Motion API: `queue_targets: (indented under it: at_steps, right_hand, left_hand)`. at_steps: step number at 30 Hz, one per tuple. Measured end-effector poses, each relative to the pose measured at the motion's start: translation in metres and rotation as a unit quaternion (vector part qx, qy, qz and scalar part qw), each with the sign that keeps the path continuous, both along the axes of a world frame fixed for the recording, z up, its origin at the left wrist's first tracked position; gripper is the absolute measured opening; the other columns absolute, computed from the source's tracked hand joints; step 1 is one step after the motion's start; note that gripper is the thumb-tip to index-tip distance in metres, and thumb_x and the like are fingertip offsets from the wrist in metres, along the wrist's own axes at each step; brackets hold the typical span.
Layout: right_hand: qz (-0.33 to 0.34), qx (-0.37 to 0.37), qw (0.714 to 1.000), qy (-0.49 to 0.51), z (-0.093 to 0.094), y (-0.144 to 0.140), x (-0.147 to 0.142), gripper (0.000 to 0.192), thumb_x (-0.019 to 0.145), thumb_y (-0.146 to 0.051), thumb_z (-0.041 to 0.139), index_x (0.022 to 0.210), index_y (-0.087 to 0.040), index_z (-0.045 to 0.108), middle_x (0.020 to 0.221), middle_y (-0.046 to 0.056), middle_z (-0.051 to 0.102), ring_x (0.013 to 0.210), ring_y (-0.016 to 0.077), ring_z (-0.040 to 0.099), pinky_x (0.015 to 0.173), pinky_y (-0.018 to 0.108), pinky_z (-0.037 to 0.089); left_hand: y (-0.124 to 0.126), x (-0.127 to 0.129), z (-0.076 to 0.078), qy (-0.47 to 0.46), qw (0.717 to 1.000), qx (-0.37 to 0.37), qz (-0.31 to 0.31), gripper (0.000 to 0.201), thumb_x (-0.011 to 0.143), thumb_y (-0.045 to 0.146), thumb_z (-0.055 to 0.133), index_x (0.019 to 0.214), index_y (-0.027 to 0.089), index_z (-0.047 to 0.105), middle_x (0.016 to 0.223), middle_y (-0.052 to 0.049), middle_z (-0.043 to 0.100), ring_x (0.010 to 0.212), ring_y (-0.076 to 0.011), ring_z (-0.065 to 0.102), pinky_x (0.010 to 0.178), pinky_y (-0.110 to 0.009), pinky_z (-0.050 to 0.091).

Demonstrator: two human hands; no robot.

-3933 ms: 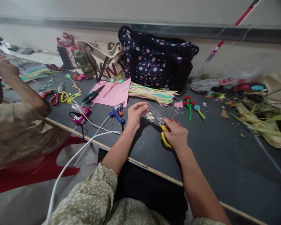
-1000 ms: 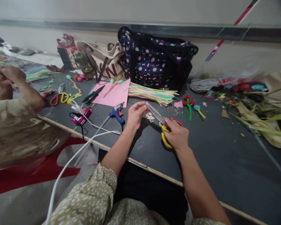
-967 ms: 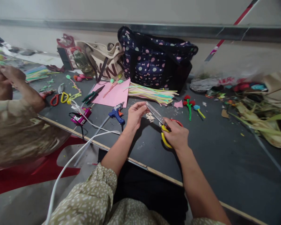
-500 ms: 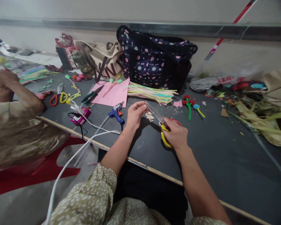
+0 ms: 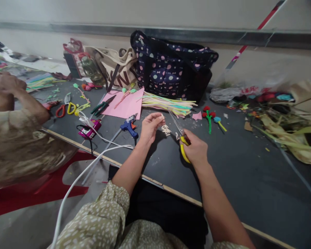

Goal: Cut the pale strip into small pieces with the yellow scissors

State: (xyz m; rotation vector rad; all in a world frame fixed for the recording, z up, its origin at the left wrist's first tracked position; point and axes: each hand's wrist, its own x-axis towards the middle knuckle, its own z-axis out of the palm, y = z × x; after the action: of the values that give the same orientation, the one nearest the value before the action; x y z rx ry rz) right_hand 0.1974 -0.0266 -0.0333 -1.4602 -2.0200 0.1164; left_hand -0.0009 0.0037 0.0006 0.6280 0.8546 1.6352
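Observation:
My left hand is closed in a pinch, with a small whitish piece showing at the fingertips; its kind is too small to make out. My right hand grips a pair of scissors by the yellow handle, with the blades pointing up and to the left. The blade tips are just right of the left fingertips and apart from them. Beneath, on the dark table, lies a little pile of short pale cut pieces.
A blue glue gun lies left of my left hand, near a white cable. Behind are pipe cleaners, pink paper, pliers and a dark patterned bag. Pipe-cleaner flowers lie right. A co-worker's arm is at left.
The scissors' blades have moved away from my left fingertips, to the right, and the whitish piece there now shows. My left hand stays almost in place.

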Motion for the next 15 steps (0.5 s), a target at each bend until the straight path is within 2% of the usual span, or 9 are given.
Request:
queue_targets:
  at_steps: [3,9,15]
  right_hand:
    - [-0.019,-0.004,1.000,-0.008,-0.0013,0.0029,0.0037,0.041,0.080,-0.033,0.056,0.120,-0.025,0.061,0.098,0.003,0.072,0.081,0.0168,0.066,0.065,0.026,0.045]
    - [0.018,0.016,0.999,-0.033,0.0015,0.0011,0.0038,0.040,0.076,-0.026,0.059,0.116,-0.025,0.062,0.099,0.003,0.072,0.086,0.0176,0.066,0.069,0.027,0.047]
    - [0.031,0.026,0.998,-0.045,0.0034,-0.0011,0.0020,0.041,0.075,-0.024,0.060,0.116,-0.025,0.063,0.096,0.002,0.071,0.086,0.0168,0.065,0.069,0.026,0.046]
  left_hand:
    - [0.0000,-0.0005,0.0011,-0.018,1.000,0.007,-0.005,0.032,0.057,0.026,0.086,0.083,0.017,0.068,0.076,0.001,0.068,0.065,-0.0082,0.064,0.067,-0.022,0.053]
    - [-0.0001,-0.0021,0.0010,-0.028,1.000,-0.001,-0.005,0.031,0.059,0.026,0.085,0.083,0.018,0.067,0.076,0.002,0.067,0.067,-0.0074,0.063,0.067,-0.020,0.053]
    - [-0.0002,-0.0026,0.0006,-0.039,0.999,0.004,-0.008,0.030,0.059,0.025,0.085,0.082,0.017,0.067,0.079,0.002,0.066,0.063,-0.0063,0.061,0.058,-0.018,0.051]
